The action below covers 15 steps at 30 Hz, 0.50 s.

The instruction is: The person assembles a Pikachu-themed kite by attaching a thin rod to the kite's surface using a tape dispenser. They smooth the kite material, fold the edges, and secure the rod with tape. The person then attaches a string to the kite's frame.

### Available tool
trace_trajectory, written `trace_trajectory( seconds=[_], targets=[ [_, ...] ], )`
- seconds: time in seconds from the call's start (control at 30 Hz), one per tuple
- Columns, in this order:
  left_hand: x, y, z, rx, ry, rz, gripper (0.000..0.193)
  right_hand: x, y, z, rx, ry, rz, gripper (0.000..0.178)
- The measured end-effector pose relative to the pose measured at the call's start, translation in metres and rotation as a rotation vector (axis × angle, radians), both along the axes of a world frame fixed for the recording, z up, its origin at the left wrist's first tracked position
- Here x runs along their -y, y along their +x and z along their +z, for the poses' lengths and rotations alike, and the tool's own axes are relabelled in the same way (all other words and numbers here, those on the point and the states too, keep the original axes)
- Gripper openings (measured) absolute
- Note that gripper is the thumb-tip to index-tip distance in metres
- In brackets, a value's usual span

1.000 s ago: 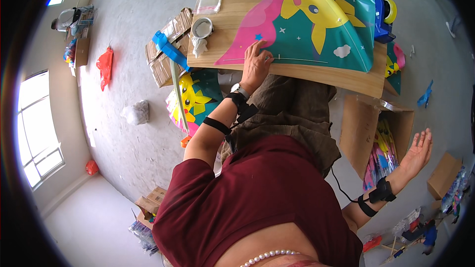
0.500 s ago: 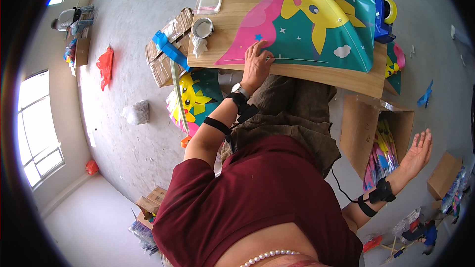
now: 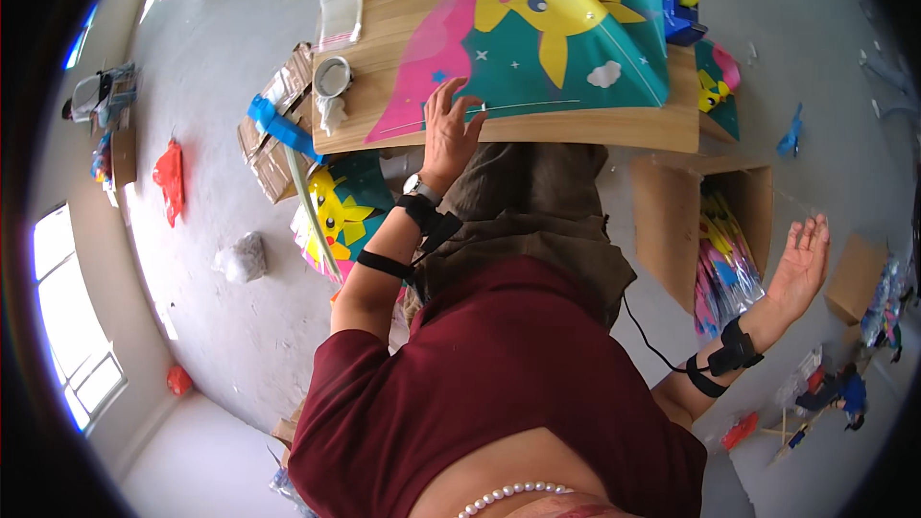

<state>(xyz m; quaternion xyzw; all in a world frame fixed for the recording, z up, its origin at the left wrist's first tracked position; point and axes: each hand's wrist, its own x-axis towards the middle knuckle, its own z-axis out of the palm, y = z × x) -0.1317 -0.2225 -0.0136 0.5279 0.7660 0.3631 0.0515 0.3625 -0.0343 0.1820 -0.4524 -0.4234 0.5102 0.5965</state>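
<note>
A triangular plastic sheet (image 3: 528,43), which looks like a kite, lies on the wooden table (image 3: 614,129). It is printed in pink and teal with a yellow cartoon animal. A thin white line or rod (image 3: 537,105) runs along its near edge. My left hand (image 3: 448,134) rests over that edge at the pink part, fingers spread and thumb apart beside a small white piece (image 3: 484,107). Out to the right, beyond the open cardboard box (image 3: 667,225), my right hand (image 3: 802,264) is raised palm up. Its fingers are extended, slightly bent, and I see nothing held.
Tape rolls stand at both table sides: a whitish roll (image 3: 333,78) left, a blue dispenser (image 3: 679,0) with yellow tape right. Left of the table are flattened cardboard (image 3: 278,173), a blue strap (image 3: 288,131) and printed sheets (image 3: 336,206). Packed printed items (image 3: 724,273) fill the box.
My left hand has lifted its fingers apart, widening the gap between thumb and forefinger. My right hand stays out to the right, its fingers a little more bent. The whole view has shifted.
</note>
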Motion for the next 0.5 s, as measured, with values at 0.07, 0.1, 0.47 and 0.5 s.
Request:
trace_trajectory(
  seconds=[0.07,0.1,0.47,0.5],
  targets=[
    [-0.005,0.010,0.010,0.014,0.002,-0.046,0.025,0.006,0.012,0.010,0.012,0.009,-0.014,0.029],
    [-0.008,0.014,0.016,0.016,0.003,-0.068,0.024,0.008,0.016,0.015,0.015,0.014,-0.020,0.029],
    [-0.041,0.102,0.081,0.315,0.051,-0.547,0.035,0.039,-0.001,0.104,0.145,0.068,0.191,0.027],
    [-0.044,0.113,0.087,0.361,0.045,-0.601,0.036,0.043,-0.012,0.113,0.166,0.068,0.201,0.027]
  ],
)
